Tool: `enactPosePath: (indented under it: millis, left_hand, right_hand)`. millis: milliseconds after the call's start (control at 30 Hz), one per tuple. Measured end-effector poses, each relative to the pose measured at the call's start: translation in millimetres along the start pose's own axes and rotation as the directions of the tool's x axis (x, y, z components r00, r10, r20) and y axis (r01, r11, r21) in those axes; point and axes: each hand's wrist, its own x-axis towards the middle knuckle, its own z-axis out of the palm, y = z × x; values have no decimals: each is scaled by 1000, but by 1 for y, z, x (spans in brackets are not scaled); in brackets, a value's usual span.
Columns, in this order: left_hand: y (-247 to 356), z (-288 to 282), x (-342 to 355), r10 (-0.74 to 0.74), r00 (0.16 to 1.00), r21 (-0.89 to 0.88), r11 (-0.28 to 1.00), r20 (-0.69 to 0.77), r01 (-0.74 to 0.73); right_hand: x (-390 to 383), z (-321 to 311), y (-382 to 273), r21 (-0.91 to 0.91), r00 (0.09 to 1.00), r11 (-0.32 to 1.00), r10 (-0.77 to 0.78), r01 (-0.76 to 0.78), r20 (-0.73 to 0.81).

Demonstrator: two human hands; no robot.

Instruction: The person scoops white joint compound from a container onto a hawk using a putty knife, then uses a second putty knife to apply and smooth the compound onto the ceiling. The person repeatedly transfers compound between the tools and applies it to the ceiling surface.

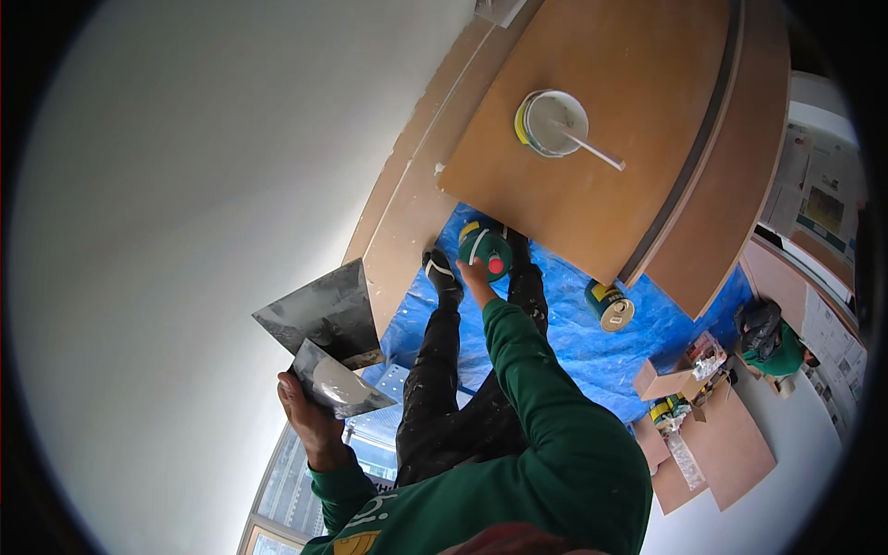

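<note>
Green canister [500, 247] is facing me, capped end foremost, just far of my right hand [474, 277], the nearer one; I'm not managing to tell whether those fingers are gripping. My left hand [313, 416] is clamping its fingers on a metal blade [321, 369].

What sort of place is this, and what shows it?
Probably a room under renovation: a blue plastic sheet lies below, a round white bucket stands on a brown wooden surface, and the left hand holds a flat grey metal blade.
</note>
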Motion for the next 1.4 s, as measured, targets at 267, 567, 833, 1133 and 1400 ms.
enactPosePath:
  millis: [267,567,833,1133,1400]
  left_hand:
    - [-6,6,-3,13,989,-47,999,-150,-20]
    - [-10,-4,3,-2,999,-51,999,-42,0]
    - [-13,-4,0,34,999,-42,998,-43,-35]
    - [-22,-9,-3,2,995,-37,999,-102,-6]
    - [0,11,-15,9,996,-112,993,-94,-19]
  right_hand:
    - [-31,-48,-19,-113,870,987,43,-112,-490]
    - [31,-43,35,454,935,851,340,-263,-97]
    - [21,-8,-8,909,896,200,341,-366,285]
    - [-13,-71,-19,571,995,815,84,-99,53]
    - [-70,-136,-91,332,983,943,-87,30,161]
